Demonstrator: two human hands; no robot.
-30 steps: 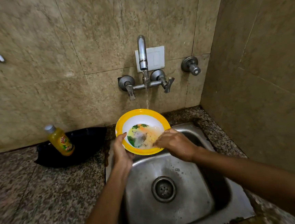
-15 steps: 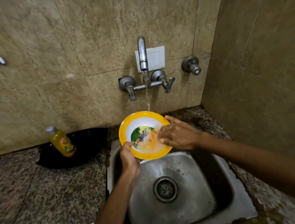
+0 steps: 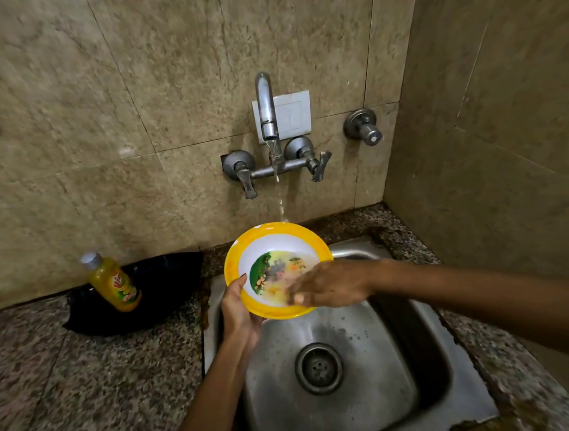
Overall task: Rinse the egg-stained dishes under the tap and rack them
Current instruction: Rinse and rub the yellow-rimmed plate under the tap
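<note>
A yellow-rimmed white bowl with a coloured picture and egg smears inside is held over the steel sink, tilted towards me. My left hand grips its lower left rim, thumb inside. My right hand lies across the bowl's lower right part, fingers pressing on the inside surface. A thin stream of water falls from the wall tap onto the bowl's far rim.
A yellow dish-soap bottle leans on a black bag on the granite counter left of the sink. Tap handles and a separate valve stick out of the tiled wall. A side wall stands close on the right.
My right hand has slid from the bowl's right rim down across its lower inside. The bowl has stayed under the tap, held by my left hand.
</note>
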